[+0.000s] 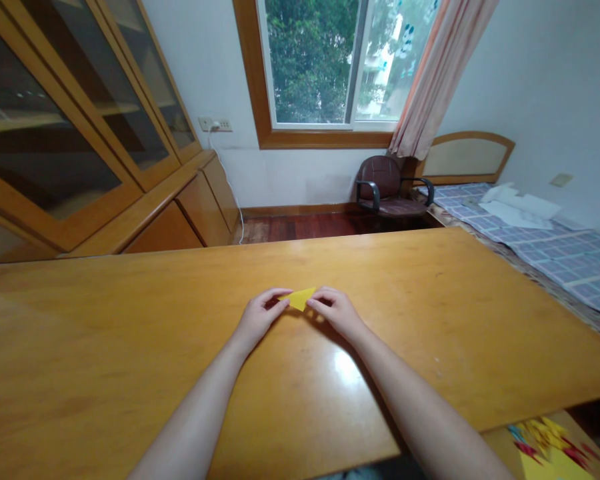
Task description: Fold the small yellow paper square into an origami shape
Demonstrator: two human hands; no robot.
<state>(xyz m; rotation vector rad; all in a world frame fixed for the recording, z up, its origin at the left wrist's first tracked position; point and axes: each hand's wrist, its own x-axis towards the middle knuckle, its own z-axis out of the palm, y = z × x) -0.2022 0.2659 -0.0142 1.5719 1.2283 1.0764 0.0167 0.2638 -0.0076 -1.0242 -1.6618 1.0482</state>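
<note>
Yellow paper (300,299) looks small, bright and sharp-cornered.

Labels, numbers, signs — none that can be read.

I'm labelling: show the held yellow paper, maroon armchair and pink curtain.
Held yellow paper (300,299), head view: its visible face.
Maroon armchair (383,181), head view: the backrest.
Pink curtain (442,73), head view: folds midway down.
</note>
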